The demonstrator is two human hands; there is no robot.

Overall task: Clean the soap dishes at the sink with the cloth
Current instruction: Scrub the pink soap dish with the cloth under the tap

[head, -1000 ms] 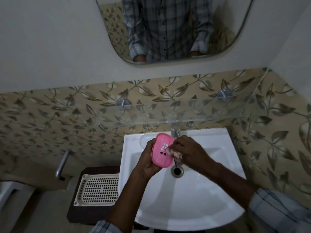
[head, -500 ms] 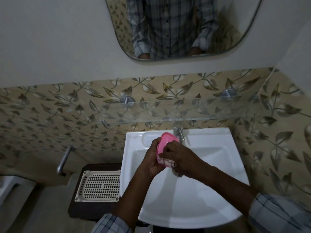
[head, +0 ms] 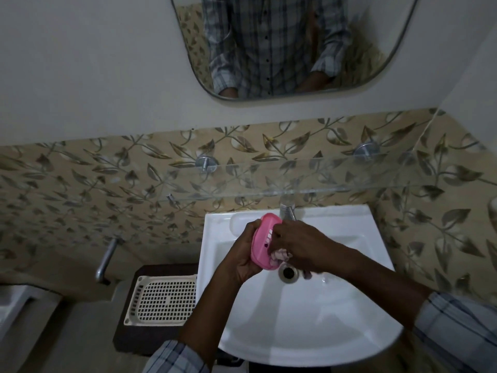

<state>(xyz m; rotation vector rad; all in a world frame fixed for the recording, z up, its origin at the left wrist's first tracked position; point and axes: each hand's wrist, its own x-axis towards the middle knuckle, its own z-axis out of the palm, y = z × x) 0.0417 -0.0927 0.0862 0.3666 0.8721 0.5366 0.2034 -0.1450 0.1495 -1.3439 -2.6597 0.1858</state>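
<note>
Over the white sink, the left hand grips a pink soap dish from its left side, fingers curled around the edge. The dish is oval and stands nearly on end, its long axis running from the drain up toward the tap, the slotted face turned to the right. The right hand is bunched around a pale cloth, pressing it against the dish's lower end. On a dark stand left of the sink lies a cream perforated tray. A glass shelf spans the leaf-patterned tiles above.
</note>
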